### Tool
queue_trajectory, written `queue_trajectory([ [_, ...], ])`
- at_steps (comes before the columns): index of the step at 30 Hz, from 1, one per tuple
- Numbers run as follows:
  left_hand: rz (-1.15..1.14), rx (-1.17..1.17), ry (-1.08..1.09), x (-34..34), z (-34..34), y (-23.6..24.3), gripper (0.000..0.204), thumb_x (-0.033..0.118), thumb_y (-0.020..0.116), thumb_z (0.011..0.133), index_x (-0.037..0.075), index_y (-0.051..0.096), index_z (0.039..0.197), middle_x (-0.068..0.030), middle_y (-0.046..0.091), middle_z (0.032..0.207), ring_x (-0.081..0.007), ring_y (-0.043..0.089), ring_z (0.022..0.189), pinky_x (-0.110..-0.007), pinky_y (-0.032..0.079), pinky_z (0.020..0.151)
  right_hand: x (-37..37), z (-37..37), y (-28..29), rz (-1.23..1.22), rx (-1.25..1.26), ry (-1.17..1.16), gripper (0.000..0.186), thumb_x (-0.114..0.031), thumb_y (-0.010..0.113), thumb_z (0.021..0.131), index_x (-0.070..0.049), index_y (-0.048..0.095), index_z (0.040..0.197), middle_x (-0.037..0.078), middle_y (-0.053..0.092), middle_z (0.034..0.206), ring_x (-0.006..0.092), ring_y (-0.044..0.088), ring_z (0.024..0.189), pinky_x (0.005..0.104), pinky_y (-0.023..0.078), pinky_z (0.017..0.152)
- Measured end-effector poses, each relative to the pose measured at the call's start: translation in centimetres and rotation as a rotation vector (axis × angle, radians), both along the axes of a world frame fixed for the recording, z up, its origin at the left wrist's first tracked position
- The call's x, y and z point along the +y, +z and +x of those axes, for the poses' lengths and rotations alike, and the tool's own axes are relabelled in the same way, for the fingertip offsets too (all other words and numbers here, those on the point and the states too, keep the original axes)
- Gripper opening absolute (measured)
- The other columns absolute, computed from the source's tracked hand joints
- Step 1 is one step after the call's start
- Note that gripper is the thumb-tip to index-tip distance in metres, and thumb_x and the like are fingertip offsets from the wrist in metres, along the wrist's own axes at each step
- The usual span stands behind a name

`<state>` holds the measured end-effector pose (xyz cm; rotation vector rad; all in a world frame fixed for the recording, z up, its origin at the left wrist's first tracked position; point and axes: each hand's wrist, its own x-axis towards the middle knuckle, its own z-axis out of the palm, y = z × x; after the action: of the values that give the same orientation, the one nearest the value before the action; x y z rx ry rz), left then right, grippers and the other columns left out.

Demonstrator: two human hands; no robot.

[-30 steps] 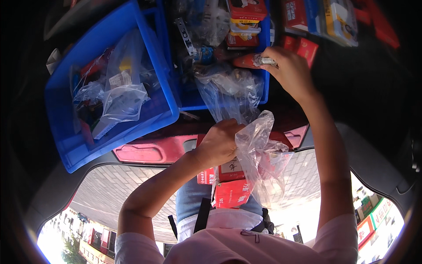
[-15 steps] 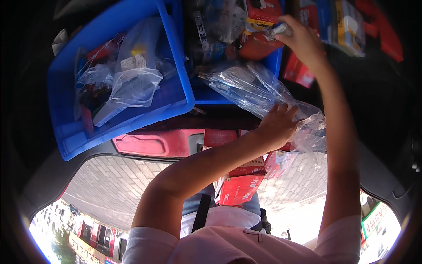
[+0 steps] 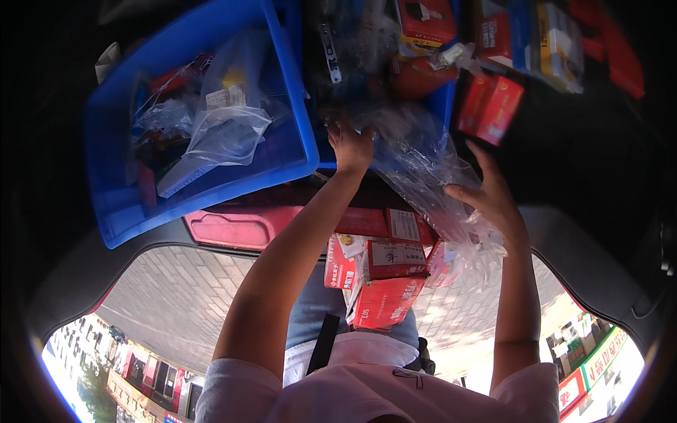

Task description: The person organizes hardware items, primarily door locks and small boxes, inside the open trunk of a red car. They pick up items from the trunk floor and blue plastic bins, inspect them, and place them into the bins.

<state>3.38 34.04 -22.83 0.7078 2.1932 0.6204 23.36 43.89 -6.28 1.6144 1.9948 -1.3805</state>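
Note:
A long clear plastic bag (image 3: 423,169) lies slantwise over the edge of a blue bin (image 3: 447,106), its loose end hanging over red boxes (image 3: 388,299). At the bag's far left end is my left hand (image 3: 352,149), its fingers and thumb apart; its fingertips are partly lost in shadow, and any contact is unclear. My right hand (image 3: 493,201) is beside the bag's right edge, thumb and forefinger spread, with nothing seen between them. A small crumpled clear packet (image 3: 453,56) rests beside an orange-red item (image 3: 417,77) in the bin.
To the left, a tilted blue crate (image 3: 305,134) holds clear bags (image 3: 229,134) and small parts. Red packs (image 3: 490,107) and more boxes (image 3: 557,46) lie at the far right. The red vehicle edge (image 3: 236,229) runs before me, above paving (image 3: 190,289).
My right hand has let go of the crumpled packet and come back toward me. My left hand has moved from the bag's near end to its far left end.

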Motion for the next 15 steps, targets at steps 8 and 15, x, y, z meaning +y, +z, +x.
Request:
queue_trajectory([
  [8, -0.265, 0.008, -0.158, 1.5, -1.3, -4.0, 0.079, 0.063, 0.045, 0.082, 0.007, 0.034, 0.137, -0.0256, 0.025, 0.14, -0.0436, 0.027, 0.128, -0.047, 0.028, 0.105, -1.8, 1.6, -3.0, -0.017, 0.109, -0.12, 0.03, 0.003, 0.048, 0.076, 0.001, 0.063, 0.102, 0.02, 0.065, 0.084, 0.0262, 0.067, 0.077, 0.0292, 0.048, 0.071],
  [15, -0.29, -0.294, -0.405, -1.7, -3.6, 3.2, 0.097, 0.069, 0.05, 0.075, 0.004, 0.022, 0.142, -0.0311, 0.015, 0.143, -0.0456, 0.031, 0.129, -0.045, 0.034, 0.103, 0.5, 1.1, 1.8, 0.325, -0.069, -0.014, 0.016, 0.005, 0.05, 0.078, 0.0, 0.062, 0.087, 0.013, 0.063, 0.086, 0.0243, 0.062, 0.077, 0.0332, 0.047, 0.071],
])
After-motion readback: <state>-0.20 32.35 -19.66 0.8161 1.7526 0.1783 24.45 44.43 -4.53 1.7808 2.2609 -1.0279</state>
